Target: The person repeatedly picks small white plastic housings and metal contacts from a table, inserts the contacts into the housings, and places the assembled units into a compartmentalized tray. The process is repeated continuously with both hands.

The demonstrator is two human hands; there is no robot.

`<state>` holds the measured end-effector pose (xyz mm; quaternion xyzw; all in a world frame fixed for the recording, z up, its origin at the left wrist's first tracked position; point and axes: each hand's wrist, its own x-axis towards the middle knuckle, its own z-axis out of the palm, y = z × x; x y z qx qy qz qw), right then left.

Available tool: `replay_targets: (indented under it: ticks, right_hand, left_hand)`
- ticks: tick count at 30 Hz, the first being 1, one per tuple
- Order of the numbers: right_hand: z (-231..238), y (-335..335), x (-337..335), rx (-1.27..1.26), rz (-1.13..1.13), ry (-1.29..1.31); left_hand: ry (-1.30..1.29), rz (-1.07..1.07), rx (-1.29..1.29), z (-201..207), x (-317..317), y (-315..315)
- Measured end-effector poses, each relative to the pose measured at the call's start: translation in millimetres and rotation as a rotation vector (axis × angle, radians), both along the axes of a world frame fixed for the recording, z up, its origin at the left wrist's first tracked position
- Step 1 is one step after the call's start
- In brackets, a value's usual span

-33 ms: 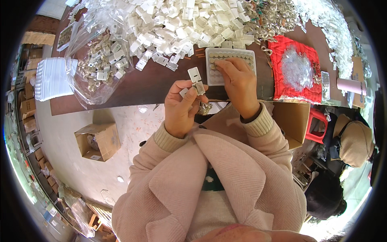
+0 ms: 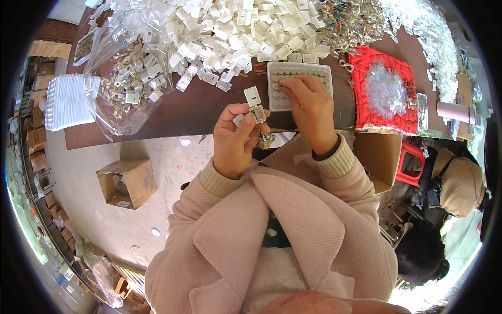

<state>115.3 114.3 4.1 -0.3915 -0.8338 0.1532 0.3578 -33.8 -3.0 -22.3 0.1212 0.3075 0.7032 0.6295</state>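
Note:
My left hand (image 2: 234, 140) is closed around a small white plastic case (image 2: 252, 98), its lid swung up from its body. A second small white piece (image 2: 238, 120) shows between the fingers. Metal clasps or rings (image 2: 265, 140) hang under this hand. To the right, a white tray (image 2: 273, 104) holds rows of small round discs that look like button cells (image 2: 308, 72). My right hand (image 2: 310, 104) reaches over the tray with thumb and fingers pinched at its left side. Whatever is between those fingertips is hidden.
A large heap of white plastic cases (image 2: 235, 31) covers the back of the table. Metal clasps (image 2: 361, 23) are piled beside it. A clear bag (image 2: 133, 83) and stacked white trays (image 2: 68, 102) lie left. Clear pieces (image 2: 384, 86) rest on red cloth (image 2: 361, 112). Cardboard boxes (image 2: 138, 183) stand below.

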Motion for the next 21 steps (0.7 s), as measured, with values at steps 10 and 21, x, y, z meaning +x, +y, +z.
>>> replay_targets:
  ticks: [10,21]
  right_hand:
    - [14.5,-9.9,-2.1,-0.108,0.008,0.055]
    - [30.6,-39.4,1.4,-0.107,0.221,0.181]
  left_hand:
    - [-0.007,-0.003,-0.077,4.5,1.3,5.2]
    - [0.094,0.020,-0.010,11.4,8.6,2.4]
